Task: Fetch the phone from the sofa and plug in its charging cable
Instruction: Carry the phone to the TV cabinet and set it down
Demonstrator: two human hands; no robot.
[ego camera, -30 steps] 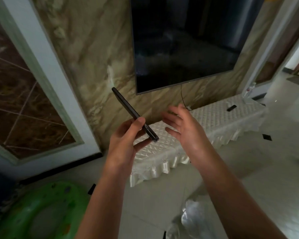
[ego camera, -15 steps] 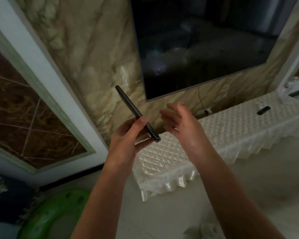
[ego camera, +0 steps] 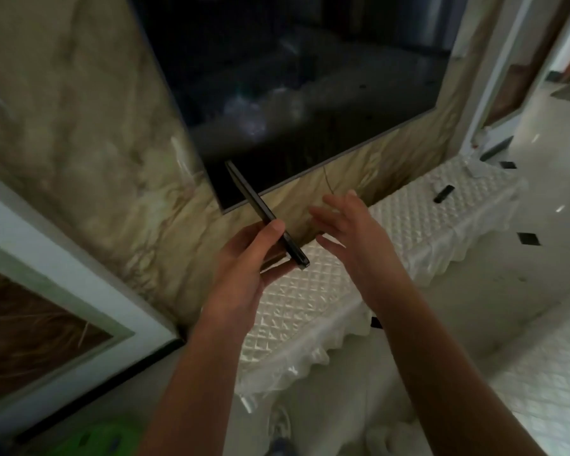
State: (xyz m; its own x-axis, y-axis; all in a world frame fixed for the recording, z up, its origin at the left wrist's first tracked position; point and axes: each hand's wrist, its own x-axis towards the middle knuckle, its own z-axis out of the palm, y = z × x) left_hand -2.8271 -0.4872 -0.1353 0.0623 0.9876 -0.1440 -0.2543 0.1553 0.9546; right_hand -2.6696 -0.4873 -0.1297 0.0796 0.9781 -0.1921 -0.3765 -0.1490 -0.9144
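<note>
Both hands are nearer the counter [ego camera: 326, 291] now: left hand [ego camera: 244, 268] clamped on the phone [ego camera: 264, 215], right hand [ego camera: 352, 235] spread empty. I see no cable yet.

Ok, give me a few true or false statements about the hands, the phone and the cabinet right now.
1. The left hand holds the thin dark phone. True.
2. The right hand grips a charging cable. False: it is open and holds nothing.
3. The phone lies flat on the white quilted cabinet cover. False: it is held tilted above it.
4. A small dark oblong object rests on the cover. True.
</note>
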